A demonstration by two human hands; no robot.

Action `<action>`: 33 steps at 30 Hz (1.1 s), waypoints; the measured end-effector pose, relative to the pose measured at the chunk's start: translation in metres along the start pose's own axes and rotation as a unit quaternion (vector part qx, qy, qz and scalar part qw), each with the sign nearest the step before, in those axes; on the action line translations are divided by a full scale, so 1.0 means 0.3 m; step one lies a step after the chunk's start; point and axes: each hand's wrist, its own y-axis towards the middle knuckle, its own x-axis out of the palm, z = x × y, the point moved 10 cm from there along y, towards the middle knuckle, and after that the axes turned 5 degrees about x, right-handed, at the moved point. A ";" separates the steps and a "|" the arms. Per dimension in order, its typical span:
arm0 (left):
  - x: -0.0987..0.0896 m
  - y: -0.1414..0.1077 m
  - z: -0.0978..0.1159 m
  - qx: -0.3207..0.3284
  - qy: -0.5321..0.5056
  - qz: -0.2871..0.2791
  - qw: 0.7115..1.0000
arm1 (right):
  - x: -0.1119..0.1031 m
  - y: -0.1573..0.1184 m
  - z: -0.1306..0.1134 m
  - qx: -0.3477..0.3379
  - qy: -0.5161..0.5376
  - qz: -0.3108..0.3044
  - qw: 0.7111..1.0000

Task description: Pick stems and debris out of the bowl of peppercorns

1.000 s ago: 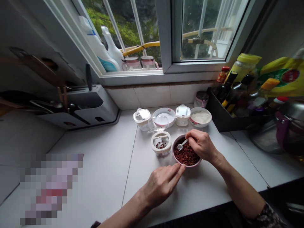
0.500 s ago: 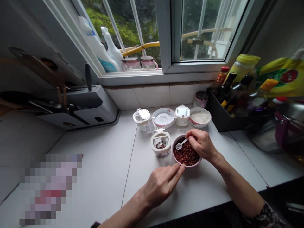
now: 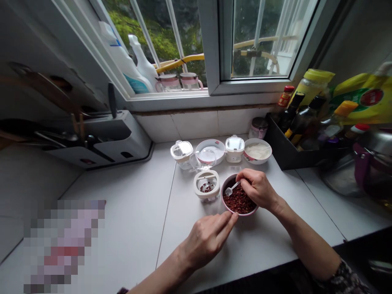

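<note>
My right hand (image 3: 259, 190) pinches the handle of a small white spoon (image 3: 228, 191), whose scoop is over the left side of a bowl (image 3: 222, 200). Dark red dried peppercorns (image 3: 240, 202) fill much of that bowl. With its fingertips, my left hand (image 3: 210, 234) holds the bowl's near rim. Just left of the bowl stands a clear spice jar (image 3: 207, 185) with a cream rim, its transparent lid (image 3: 203, 159) raised, and a few peppercorns inside.
Behind stand two closed spice jars (image 3: 181, 153) (image 3: 234, 148), a bowl of white grains (image 3: 210, 153) and a bowl of white powder (image 3: 257, 151). A dark bin of bottles (image 3: 294, 157) is at right, a utensil holder (image 3: 122, 139) at left. A blurred-out patch (image 3: 70, 241) covers something at lower left.
My right hand has shifted slightly down and left, bringing the spoon nearer the bowl's left rim. My left hand keeps its place at the near rim.
</note>
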 end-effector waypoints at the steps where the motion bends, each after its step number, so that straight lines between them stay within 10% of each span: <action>1: 0.001 -0.001 0.000 0.001 0.000 0.000 1.000 | 0.002 0.000 0.002 0.003 0.007 -0.002 1.000; 33: 0.002 -0.003 -0.002 -0.003 -0.001 0.003 1.000 | -0.012 -0.002 0.025 0.048 0.032 0.021 0.998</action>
